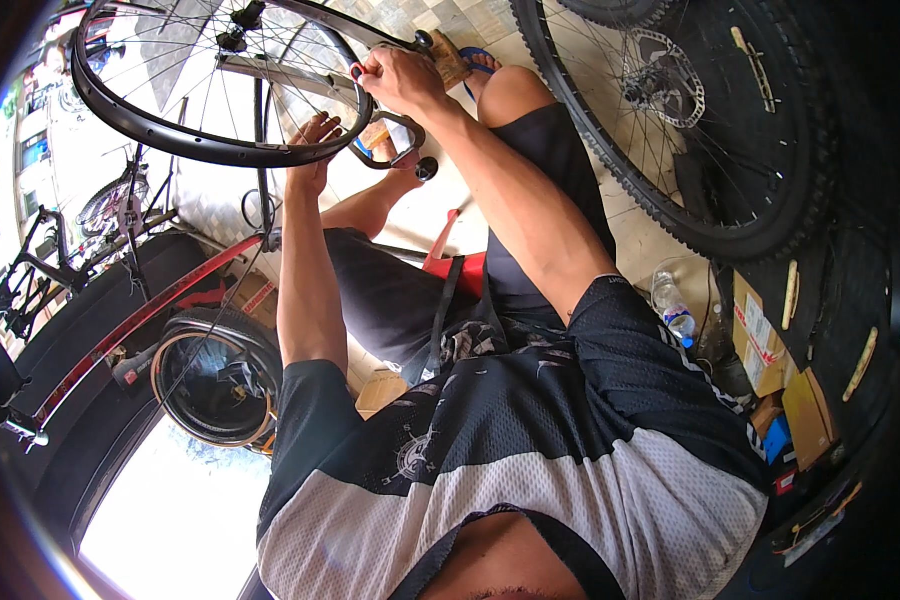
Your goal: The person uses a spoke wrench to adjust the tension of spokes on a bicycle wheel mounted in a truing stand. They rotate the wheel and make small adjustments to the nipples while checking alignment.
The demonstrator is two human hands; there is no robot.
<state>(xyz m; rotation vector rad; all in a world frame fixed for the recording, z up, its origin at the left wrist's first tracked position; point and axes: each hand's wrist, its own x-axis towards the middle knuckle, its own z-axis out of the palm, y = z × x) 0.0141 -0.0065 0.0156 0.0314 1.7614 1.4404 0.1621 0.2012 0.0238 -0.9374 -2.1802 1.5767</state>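
Observation:
A black spoked wheel rim (120, 125) sits on a stand with a metal arm (265, 72) and a looped black bracket with knobs (410, 135) at the top centre. My right hand (405, 85) is closed on a small red tool (357, 72) at the rim's right side. My left hand (312, 155) is at the rim's lower part, fingers curled among the spokes and partly hidden by the rim; what they hold is unclear. I am seated with both bare feet showing beyond my hands, one in a blue flip-flop (476, 52).
A knobby-tyred wheel with a disc rotor (660, 90) stands at right, above a plastic bottle (673, 310) and cardboard (755, 330). A red bicycle frame (135, 335), black bicycle parts (55, 260) and stacked tyres (205, 375) lie to the left. A wooden block (450, 62) is beside my right hand.

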